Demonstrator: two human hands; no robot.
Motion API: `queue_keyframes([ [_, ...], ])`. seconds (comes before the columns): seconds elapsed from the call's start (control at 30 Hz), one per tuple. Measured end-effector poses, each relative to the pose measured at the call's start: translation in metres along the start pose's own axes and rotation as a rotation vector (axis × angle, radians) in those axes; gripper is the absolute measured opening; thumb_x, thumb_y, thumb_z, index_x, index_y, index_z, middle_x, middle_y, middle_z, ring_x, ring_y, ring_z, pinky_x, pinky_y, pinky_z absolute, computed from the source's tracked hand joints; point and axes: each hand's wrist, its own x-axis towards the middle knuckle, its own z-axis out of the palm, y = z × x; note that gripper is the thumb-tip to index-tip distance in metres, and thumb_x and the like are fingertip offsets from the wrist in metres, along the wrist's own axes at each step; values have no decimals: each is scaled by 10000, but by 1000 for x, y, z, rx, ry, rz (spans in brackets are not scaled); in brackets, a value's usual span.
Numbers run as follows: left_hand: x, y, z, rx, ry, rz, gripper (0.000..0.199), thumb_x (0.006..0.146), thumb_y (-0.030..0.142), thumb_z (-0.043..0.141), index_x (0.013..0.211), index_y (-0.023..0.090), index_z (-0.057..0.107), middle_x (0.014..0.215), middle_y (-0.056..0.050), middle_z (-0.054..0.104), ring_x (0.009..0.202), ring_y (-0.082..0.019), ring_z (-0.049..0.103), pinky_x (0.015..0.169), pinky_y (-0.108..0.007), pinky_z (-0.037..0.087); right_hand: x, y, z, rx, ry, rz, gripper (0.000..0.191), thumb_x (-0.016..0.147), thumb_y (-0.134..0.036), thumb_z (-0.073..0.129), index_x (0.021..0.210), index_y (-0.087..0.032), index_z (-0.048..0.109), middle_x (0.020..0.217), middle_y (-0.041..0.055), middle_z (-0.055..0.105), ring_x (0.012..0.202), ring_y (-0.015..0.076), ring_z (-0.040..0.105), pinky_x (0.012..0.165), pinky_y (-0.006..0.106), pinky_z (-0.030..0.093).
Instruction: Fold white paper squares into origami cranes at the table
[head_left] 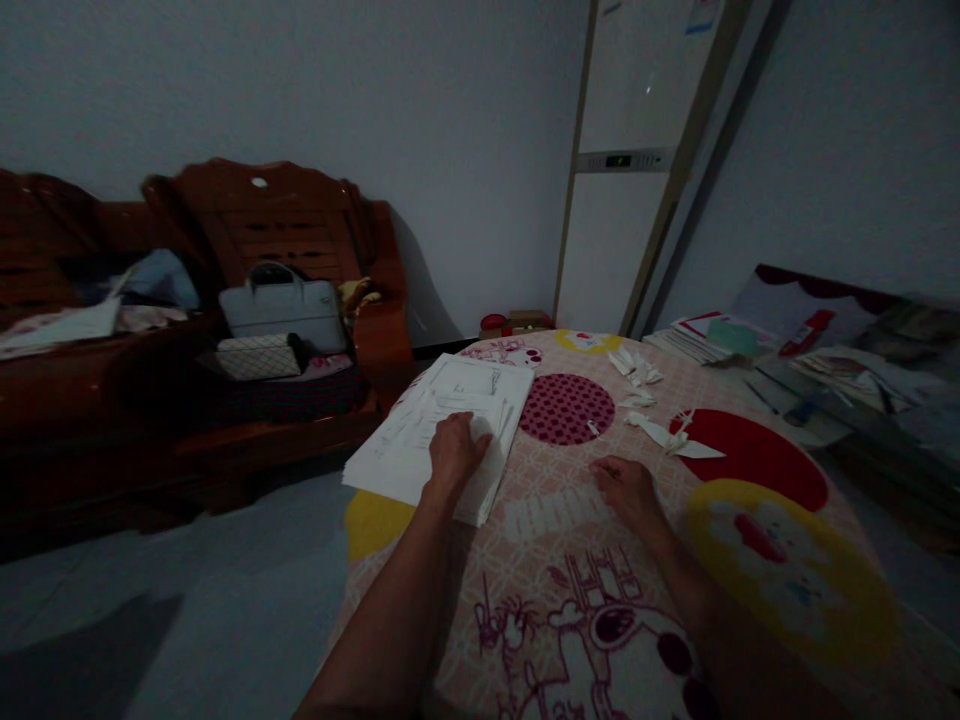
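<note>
The paper stack (397, 458) lies at eleven o'clock on the worktop (540, 560), the left hand (456, 450) resting on it; whether that grip pinches a sheet I cannot tell, but light, even pressure should stop the sheets sliding. The right hand (628, 488), toward one o'clock, is curled, contents unclear, and best kept off the folded paper pieces (694, 449) just beyond.

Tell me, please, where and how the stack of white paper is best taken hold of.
Probably by its right edge, pinched above and below, from the right: the stack of white paper lies flat, and that edge faces the right hand uncovered, while the left hand rests on top.
</note>
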Motion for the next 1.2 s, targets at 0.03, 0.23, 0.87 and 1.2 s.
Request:
queue_keyframes([
  [0.03,0,-3,0,44,-35,-15,550,814,356,655,1307,132,558,1308,-171,594,1207,-330,542,988,-395,444,0,0,0,4,2,5,291,773,-383,537,797,-161,724,623,12,632,536,146,546,498,233,428],
  [0.23,-4,5,5,143,-83,-11,678,793,415,647,1370,92,497,1317,-201,587,1224,-360,535,996,-418,432,-2,-1,-1,20,16,11,305,749,-407,549,763,-155,721,619,20,636,535,146,544,483,229,428],
  [0.87,-2,2,3,147,-127,-21,562,784,362,630,1290,131,553,1261,-179,627,1181,-317,582,947,-362,450,-2,6,-1,38,-1,33,291,764,-396,548,764,-156,713,613,10,599,546,141,540,481,219,419],
  [1.2,-3,10,0,229,-151,-51,309,826,279,542,1086,145,641,1057,-147,700,1018,-286,657,859,-350,473,-3,6,0,88,-8,73,288,753,-405,554,760,-161,707,612,10,593,557,144,539,473,214,423],
])
